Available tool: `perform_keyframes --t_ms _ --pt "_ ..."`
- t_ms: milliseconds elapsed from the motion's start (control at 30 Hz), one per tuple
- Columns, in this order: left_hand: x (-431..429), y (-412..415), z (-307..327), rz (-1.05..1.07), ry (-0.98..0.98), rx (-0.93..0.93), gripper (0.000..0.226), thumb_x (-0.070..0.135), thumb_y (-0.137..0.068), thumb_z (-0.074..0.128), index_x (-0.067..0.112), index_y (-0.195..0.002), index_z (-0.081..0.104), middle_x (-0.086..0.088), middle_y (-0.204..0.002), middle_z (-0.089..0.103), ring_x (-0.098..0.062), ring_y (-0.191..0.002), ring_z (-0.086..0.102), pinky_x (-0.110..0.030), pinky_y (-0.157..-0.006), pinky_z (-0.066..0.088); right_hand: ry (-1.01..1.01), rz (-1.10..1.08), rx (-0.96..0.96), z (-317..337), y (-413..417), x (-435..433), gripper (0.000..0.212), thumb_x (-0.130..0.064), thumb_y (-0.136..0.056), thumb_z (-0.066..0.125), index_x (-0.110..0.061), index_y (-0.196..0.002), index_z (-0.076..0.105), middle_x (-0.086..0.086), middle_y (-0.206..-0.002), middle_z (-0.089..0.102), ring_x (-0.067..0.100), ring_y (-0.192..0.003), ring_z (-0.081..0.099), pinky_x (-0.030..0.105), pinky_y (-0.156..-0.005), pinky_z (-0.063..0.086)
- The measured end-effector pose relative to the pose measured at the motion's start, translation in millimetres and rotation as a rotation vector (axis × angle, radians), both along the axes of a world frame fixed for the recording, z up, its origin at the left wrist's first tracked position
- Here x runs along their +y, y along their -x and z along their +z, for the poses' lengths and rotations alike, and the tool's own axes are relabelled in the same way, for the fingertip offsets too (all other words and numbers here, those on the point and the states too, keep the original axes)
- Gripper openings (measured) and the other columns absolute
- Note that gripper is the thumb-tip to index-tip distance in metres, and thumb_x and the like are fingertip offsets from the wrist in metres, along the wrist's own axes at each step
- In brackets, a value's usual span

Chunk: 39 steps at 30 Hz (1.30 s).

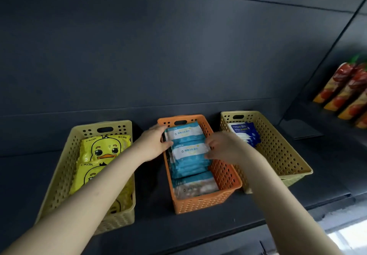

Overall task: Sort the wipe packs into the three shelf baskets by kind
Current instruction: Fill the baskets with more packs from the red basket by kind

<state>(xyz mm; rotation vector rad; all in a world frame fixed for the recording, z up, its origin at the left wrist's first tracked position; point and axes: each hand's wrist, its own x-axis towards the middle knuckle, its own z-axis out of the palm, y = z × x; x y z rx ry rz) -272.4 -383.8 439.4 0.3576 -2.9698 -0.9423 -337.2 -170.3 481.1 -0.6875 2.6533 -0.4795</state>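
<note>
Three perforated baskets stand in a row on a dark shelf. The left yellow basket (pixel 59 175) holds yellow duck-print wipe packs (pixel 105 149). In the middle, the orange basket (pixel 224 175) is filled with several teal-and-white wipe packs (pixel 188 163) lying in a row. The right yellow basket (pixel 282 149) holds blue-and-white wipe packs (pixel 245 132) at its back. My left hand (pixel 155 143) grips the left edge of the teal packs at the back of the orange basket. My right hand (pixel 222 147) pinches the right edge of the same packs.
The dark shelf (pixel 155 221) has a front edge just below the baskets. A dark back wall rises behind them. Red-and-orange pouches (pixel 345 93) stand on a neighbouring shelf at the far right.
</note>
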Motion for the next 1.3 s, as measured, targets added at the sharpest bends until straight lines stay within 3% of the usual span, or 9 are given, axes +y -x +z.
perform_keyframes --t_ms 167,400,567,700,867,1100,1200,1300 --pt "-1.8 -17.2 39.7 -0.024 0.031 0.078 0.055 0.035 -0.089 0.063 0.02 -0.139 0.045 -0.002 -0.142 0.048 -0.018 -0.127 0.046 -0.029 -0.102 0.036 0.179 -0.068 0.197 41.2 -13.8 9.1 0.049 -0.028 -0.079 0.074 -0.019 -0.125 0.06 0.001 -0.125 0.063 0.018 -0.11 0.059 0.036 -0.095 0.049" --pt "10.2 -81.2 44.0 -0.112 -0.118 0.206 0.053 0.031 -0.09 0.063 0.021 -0.139 0.045 0.004 -0.141 0.049 -0.014 -0.124 0.051 -0.03 -0.103 0.042 0.328 -0.24 0.341 46.1 -92.5 43.2 0.054 -0.036 -0.082 0.072 -0.022 -0.132 0.055 -0.004 -0.132 0.059 0.015 -0.12 0.054 0.02 -0.091 0.037" --pt "29.8 -145.2 23.6 -0.169 -0.36 0.17 0.049 0.029 -0.09 0.063 0.023 -0.136 0.047 0.007 -0.134 0.053 -0.009 -0.116 0.053 -0.026 -0.096 0.043 0.393 -0.516 0.268 19.4 -181.6 83.9 0.056 -0.033 -0.083 0.073 -0.021 -0.134 0.054 -0.001 -0.13 0.06 0.019 -0.116 0.057 0.029 -0.094 0.044" --pt "58.3 -184.0 -0.9 -0.241 -0.419 0.122 0.045 0.026 -0.09 0.064 0.023 -0.133 0.05 0.006 -0.129 0.055 -0.01 -0.112 0.055 -0.028 -0.096 0.045 0.249 -0.572 0.217 -11.2 -250.8 112.1 0.056 -0.03 -0.085 0.07 -0.018 -0.136 0.05 0.003 -0.133 0.057 0.021 -0.12 0.054 0.026 -0.091 0.042" --pt "103.9 -215.8 -44.6 -0.376 -0.375 -0.046 0.045 0.029 -0.09 0.063 0.023 -0.134 0.051 0.007 -0.132 0.053 -0.011 -0.118 0.053 -0.03 -0.098 0.045 0.133 -0.617 0.075 -58.8 -309.5 153.9 0.056 -0.03 -0.087 0.068 -0.016 -0.138 0.048 0.004 -0.136 0.055 0.022 -0.119 0.055 0.026 -0.093 0.041" --pt "182.1 -232.1 -126.7 -0.48 -0.228 -0.289 0.051 0.024 -0.092 0.061 0.014 -0.139 0.046 -0.006 -0.138 0.051 -0.02 -0.125 0.05 -0.029 -0.101 0.041 -0.016 -0.729 -0.153 -143.1 -339.4 231.8 0.05 -0.025 -0.087 0.067 -0.012 -0.133 0.052 0.012 -0.125 0.062 0.028 -0.113 0.058 0.026 -0.082 0.04" --pt "224.4 -228.0 -163.7 -0.472 -0.19 -0.415 0.054 0.024 -0.091 0.062 0.015 -0.141 0.043 -0.005 -0.137 0.052 -0.019 -0.123 0.052 -0.026 -0.095 0.042 -0.009 -0.757 -0.236 -182.9 -337.3 273.9 0.053 -0.022 -0.086 0.068 -0.009 -0.134 0.052 0.012 -0.128 0.06 0.029 -0.116 0.057 0.028 -0.092 0.042" --pt "263.2 -221.9 -195.6 -0.433 -0.176 -0.506 0.054 0.026 -0.092 0.061 0.016 -0.141 0.043 -0.006 -0.137 0.052 -0.019 -0.121 0.053 -0.026 -0.097 0.043 -0.014 -0.755 -0.298 -213.6 -322.8 315.7 0.043 -0.02 -0.087 0.068 -0.009 -0.127 0.058 0.01 -0.125 0.062 0.028 -0.113 0.059 0.031 -0.093 0.044"
